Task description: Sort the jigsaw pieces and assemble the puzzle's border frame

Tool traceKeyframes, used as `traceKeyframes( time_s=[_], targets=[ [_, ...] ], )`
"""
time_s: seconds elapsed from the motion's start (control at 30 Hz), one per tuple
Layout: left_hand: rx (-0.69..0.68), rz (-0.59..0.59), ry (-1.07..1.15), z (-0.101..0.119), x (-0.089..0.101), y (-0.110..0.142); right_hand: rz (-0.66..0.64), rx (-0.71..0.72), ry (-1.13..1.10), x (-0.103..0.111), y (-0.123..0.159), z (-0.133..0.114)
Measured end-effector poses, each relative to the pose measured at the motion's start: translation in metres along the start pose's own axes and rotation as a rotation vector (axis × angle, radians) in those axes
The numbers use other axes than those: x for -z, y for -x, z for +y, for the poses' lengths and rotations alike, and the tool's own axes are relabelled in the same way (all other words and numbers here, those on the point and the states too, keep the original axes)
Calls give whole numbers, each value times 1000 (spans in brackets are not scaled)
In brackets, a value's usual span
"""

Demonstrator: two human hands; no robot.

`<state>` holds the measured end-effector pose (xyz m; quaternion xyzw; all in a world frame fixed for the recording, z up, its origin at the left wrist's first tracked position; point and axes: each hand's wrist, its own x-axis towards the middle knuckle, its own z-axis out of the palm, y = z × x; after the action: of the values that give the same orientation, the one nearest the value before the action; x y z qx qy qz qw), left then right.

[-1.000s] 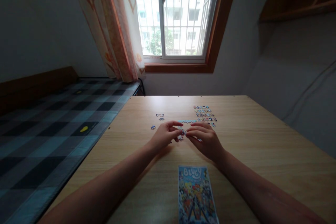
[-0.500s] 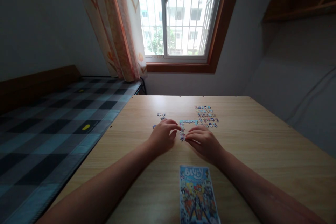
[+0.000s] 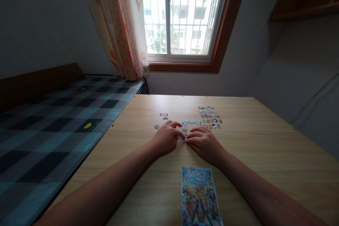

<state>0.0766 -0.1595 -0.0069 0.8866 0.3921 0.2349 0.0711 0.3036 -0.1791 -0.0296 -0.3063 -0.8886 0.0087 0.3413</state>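
Note:
A partly joined jigsaw puzzle (image 3: 191,122) lies on the table, its top row and left column forming a corner. My left hand (image 3: 167,137) is open at the left of this column, fingers apart, one fingertip touching the column's lower part. From the other side, my right hand (image 3: 204,143) reaches the column's lower end. Its fingertips are drawn close together there on a small puzzle piece, mostly covered by them. Loose puzzle pieces (image 3: 209,116) lie in rows beyond my right hand. Several more loose pieces (image 3: 163,114) are scattered beyond my left hand.
A blue picture sheet or box lid marked "Bluey" (image 3: 200,194) lies between my forearms on the wooden table (image 3: 127,183). To the left is a bed with a checked cover (image 3: 60,137). A window (image 3: 189,17) and a curtain (image 3: 119,24) are behind the table.
My left hand's fingers have shifted down along the puzzle's left column, one now touching its lower part. My right hand stays at the lower end. The view has tilted slightly.

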Motion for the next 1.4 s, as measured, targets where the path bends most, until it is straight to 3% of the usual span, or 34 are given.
traceKeyframes(
  time_s=[0.67,0.87,1.03,1.13,1.23,1.3,1.4],
  targets=[
    [-13,1,-5,0,0,-1,-18,-25,37,1,-3,-4],
    [-27,3,-5,-1,-2,1,105,-37,63,5,-3,-6],
    [-37,89,-11,5,0,-1,231,-90,90,12,-2,1],
    [71,169,-47,-3,19,-9,263,-114,89,14,1,7],
    [316,189,-150,-24,50,-15,291,-129,61,14,2,11],
    [506,73,-242,-41,69,-14,303,-130,40,13,2,11],
    [640,-181,-254,-59,80,-10,313,-126,39,12,1,10]
  ],
)
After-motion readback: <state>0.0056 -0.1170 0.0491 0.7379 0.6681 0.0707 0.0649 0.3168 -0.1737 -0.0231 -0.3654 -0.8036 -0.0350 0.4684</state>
